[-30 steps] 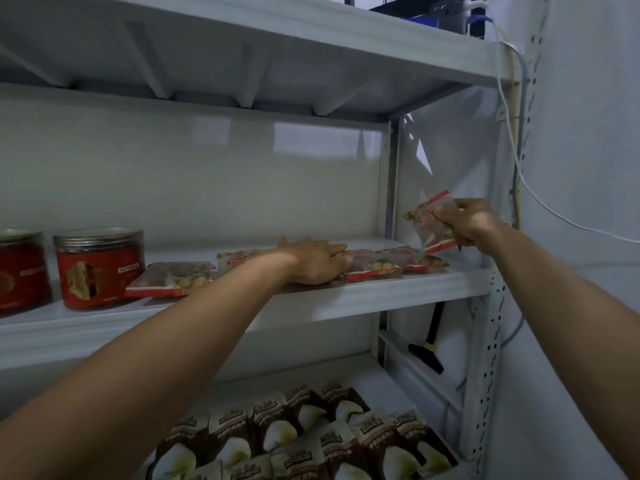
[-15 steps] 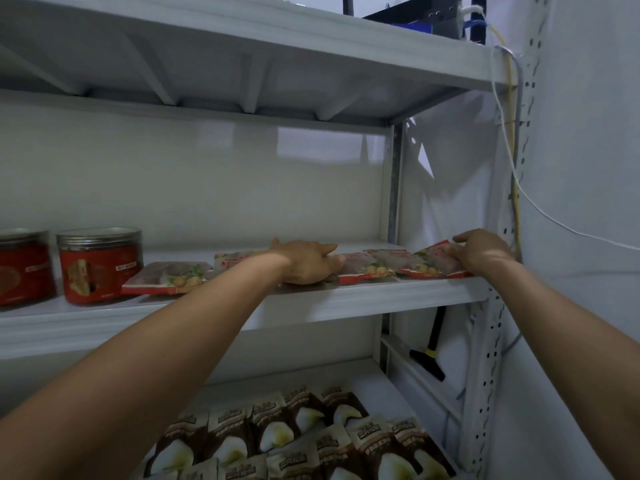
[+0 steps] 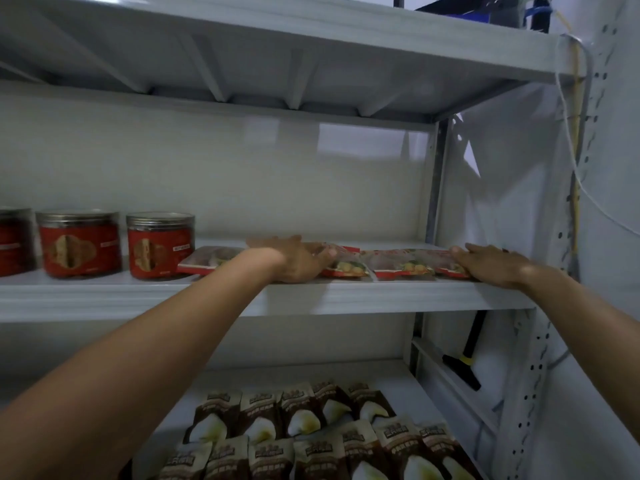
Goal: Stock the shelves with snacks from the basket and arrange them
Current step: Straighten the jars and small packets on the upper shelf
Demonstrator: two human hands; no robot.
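At nine o'clock, red-labelled round plastic jars [image 3: 159, 245] are stood on the white metal shelf [image 3: 104, 299]. The row of flat red-edged clear snack packets [image 3: 398, 265] is pressed by the left hand [image 3: 298, 261] at centre and the right hand [image 3: 491, 263] at three o'clock, fingers released and flat. Straightening is judged nearly done; the basket is unseen.

Leftmost jar [image 3: 14, 242]: cut by the left edge; only its right part shows.
Jar labels [image 3: 78, 249]: print too small to read.
Left hand [image 3: 298, 259]: lies over part of the packet row [image 3: 398, 266]; the packet beneath it is mostly hidden.
Right hand [image 3: 491, 263]: covers the row's right end (only a red edge peeks out).
Brown-and-white bags [image 3: 311, 438]: front ones cut by the lower edge; lettering blurred.
Black tool [image 3: 465, 358]: handle's top hidden behind the shelf [image 3: 381, 299].
Blue object [image 3: 474, 12]: cut by the top edge; cannot tell what it is.
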